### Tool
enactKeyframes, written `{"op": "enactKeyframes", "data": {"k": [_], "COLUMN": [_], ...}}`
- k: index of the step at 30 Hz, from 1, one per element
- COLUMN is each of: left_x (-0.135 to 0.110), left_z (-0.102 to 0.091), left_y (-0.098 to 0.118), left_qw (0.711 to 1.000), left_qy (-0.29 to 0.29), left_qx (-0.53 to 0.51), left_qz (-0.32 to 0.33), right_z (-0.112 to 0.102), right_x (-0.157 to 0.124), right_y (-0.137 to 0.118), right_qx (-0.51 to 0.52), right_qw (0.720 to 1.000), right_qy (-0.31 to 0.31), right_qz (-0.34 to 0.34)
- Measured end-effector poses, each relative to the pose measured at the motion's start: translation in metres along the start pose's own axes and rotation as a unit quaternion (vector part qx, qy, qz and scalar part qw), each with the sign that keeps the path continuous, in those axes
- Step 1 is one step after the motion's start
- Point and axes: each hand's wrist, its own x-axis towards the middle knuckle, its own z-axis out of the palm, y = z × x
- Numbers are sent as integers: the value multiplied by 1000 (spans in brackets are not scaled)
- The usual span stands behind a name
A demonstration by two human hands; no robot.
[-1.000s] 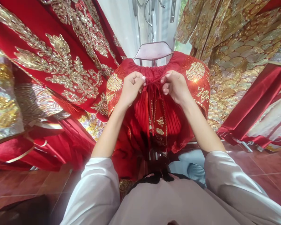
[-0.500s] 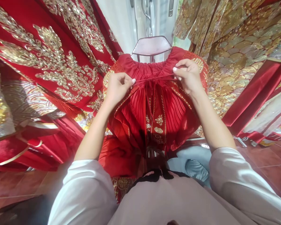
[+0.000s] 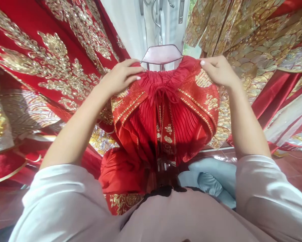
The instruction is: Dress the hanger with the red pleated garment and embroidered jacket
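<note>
A red garment [image 3: 151, 114] hangs in front of me on a hanger [image 3: 163, 53] with a pale centre panel. It has a gathered neck, pleated front and gold-trimmed, embroidered shoulder panels. Thin red cord [image 3: 163, 90] lies in a loose bow with loops below the neckline. My left hand [image 3: 124, 75] is on the left shoulder beside the neck, thumb in front and fingers over the top edge. With thumb and fingers, my right hand [image 3: 220, 72] pinches the outer edge of the right shoulder. Part of the fabric under both hands is hidden.
Red cloth with silvery-gold embroidery [image 3: 52, 64] hangs close on the left. Gold sequinned garments [image 3: 252, 50] hang on the right. Below are folded red fabric [image 3: 125, 171] and pale blue cloth [image 3: 211, 178]. White frames and a metal hook [image 3: 154, 16] stand behind the hanger.
Both hands have let go of the cord, which now hangs in a bow. My left hand has moved up onto the left shoulder, my right hand outward to the right shoulder.
</note>
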Motion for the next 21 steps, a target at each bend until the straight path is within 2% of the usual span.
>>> {"op": "enactKeyframes", "data": {"k": [1, 3, 5, 6, 7, 8, 9, 11, 14, 16, 17, 19, 21], "left_x": [3, 10, 17, 19, 19, 16, 12, -2, -23, -29, -28, -24, -19], "left_z": [8, 25, 41, 48, 53, 57, 59, 60, 51, 42, 37, 28, 20], "left_y": [0, 4, 11, 16, 20, 24, 27, 30, 25, 15, 9, -6, -19], "left_qw": [999, 988, 949, 925, 908, 904, 911, 933, 929, 917, 918, 944, 975], "left_qy": [31, 149, 305, 368, 404, 411, 389, 312, 249, 242, 236, 204, 157], "left_qx": [6, 34, 57, 65, 75, 91, 112, 162, 227, 238, 222, 134, -12], "left_qz": [-5, -21, -56, -71, -81, -82, -78, -78, -151, -211, -229, -223, -157], "right_z": [7, 24, 41, 48, 52, 54, 53, 47, 33, 26, 23, 17, 9], "right_x": [1, -2, -8, -12, -16, -20, -23, -30, -33, -29, -26, -19, -14], "right_y": [-1, -7, -13, -15, -15, -13, -11, -4, 6, 11, 13, 15, 13], "right_qx": [-12, -25, -18, -15, -14, -16, -22, -53, -133, -153, -139, -68, 31], "right_qw": [999, 986, 954, 943, 939, 944, 953, 972, 977, 977, 978, 988, 996], "right_qy": [30, 162, 295, 330, 342, 330, 301, 229, 164, 152, 152, 134, 87], "right_qz": [12, 30, 39, 37, 32, 22, 9, -10, -6, 4, 10, 20, 23]}}
